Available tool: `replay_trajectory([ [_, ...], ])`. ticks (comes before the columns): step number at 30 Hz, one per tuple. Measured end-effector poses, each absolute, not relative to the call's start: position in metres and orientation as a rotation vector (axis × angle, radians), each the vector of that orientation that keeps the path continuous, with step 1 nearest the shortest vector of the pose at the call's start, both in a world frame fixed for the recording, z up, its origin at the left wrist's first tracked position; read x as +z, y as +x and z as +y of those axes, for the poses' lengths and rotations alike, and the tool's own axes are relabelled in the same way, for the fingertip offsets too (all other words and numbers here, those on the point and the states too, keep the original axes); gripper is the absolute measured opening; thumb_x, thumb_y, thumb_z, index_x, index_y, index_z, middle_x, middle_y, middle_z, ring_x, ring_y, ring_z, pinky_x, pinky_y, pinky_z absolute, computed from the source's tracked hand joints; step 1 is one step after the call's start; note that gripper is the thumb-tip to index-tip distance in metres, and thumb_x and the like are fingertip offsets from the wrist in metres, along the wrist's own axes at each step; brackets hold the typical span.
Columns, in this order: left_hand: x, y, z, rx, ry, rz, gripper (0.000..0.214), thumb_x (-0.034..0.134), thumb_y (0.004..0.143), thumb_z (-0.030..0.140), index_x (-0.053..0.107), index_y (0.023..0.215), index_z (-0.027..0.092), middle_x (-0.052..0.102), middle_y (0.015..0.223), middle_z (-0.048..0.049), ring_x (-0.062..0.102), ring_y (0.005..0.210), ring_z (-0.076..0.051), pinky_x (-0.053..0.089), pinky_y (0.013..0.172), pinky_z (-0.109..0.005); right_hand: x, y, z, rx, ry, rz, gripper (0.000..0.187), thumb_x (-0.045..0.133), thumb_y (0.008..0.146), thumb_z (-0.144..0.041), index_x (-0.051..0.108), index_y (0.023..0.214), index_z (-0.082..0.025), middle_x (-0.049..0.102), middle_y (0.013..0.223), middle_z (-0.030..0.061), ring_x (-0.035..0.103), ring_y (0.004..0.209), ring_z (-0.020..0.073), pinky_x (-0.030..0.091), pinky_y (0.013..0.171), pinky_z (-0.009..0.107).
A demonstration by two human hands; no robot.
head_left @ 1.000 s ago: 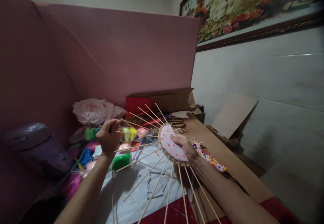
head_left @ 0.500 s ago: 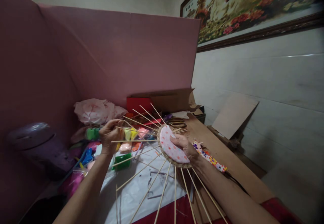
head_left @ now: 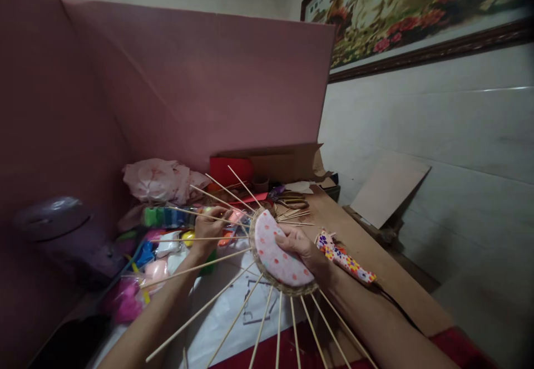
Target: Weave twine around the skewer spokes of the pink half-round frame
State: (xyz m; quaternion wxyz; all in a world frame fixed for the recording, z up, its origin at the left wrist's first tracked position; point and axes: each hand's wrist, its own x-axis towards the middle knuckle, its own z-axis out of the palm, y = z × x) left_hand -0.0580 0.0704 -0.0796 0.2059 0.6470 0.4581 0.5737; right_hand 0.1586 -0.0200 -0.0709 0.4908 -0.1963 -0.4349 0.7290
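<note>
Half-disc: white with pink-red dots (head_left: 279,246), held up tilted above the surface (head_left: 334,213), its curved edge facing left and down.
Rim: a woven tan band (head_left: 292,290) around the half-disc's curved edge.
Sticks: thin pale rods (head_left: 200,311) fan out from that edge, to the left of the half-disc and below it.
Right hand: at the half-disc's right side (head_left: 298,244), gripping it; thumb pressed on the dotted face, the other fingers largely hidden.
Left hand: left of the half-disc (head_left: 211,227), among the upper sticks; fingers curled, but whether they pinch a stick or anything else I cannot tell.
Sheet: white with dark marks (head_left: 221,313), lying below and left of the half-disc.
Packets: colourful, including a green one (head_left: 154,217) and a bright pink one (head_left: 129,302), all left of the half-disc.
Bag: pale pink, crumpled (head_left: 156,180), beyond the half-disc to the left.
Scissors: beyond the half-disc (head_left: 294,199), near some loose sticks (head_left: 292,214).
Flowered piece: right of the half-disc (head_left: 346,261), just beside the right forearm.
Cardboard: brown (head_left: 273,167), well beyond the half-disc.
</note>
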Motion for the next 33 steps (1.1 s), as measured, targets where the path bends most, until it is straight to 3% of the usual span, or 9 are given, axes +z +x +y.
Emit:
replay_trajectory([
  [12,-0.081,-0.063,0.075,1.534,1.84,1.325,0.018,0.064,0.065,0.033,0.069,0.069,0.015,0.062,0.056,-0.0007,0.053,0.051,-0.012,0.039,0.047,-0.02,-0.072,0.159,-0.018,1.83,-0.468,-1.082,0.033,0.07,0.068,-0.027,0.062,0.095,-0.009,0.065,0.068,0.0044,0.058,0.053,0.0101,0.045,0.052,0.021],
  [24,-0.055,-0.093,0.068,2.034,1.794,1.589,0.019,0.059,0.07,0.035,0.064,0.069,0.017,0.058,0.056,0.0019,0.05,0.051,-0.011,0.038,0.05,-0.021,-0.076,0.164,-0.006,1.743,-0.647,-1.031,0.026,0.072,0.062,-0.027,0.062,0.076,-0.008,0.062,0.059,0.002,0.053,0.043,0.0074,0.037,0.04,0.016],
  [33,-0.045,-0.103,0.073,2.218,1.902,1.432,0.016,0.059,0.073,0.031,0.064,0.072,0.016,0.063,0.065,-0.0011,0.056,0.061,-0.013,0.044,0.06,-0.024,-0.078,0.165,-0.005,1.774,-0.714,-1.042,0.027,0.072,0.062,-0.028,0.061,0.077,-0.008,0.064,0.059,0.0031,0.054,0.043,0.0085,0.037,0.041,0.018],
])
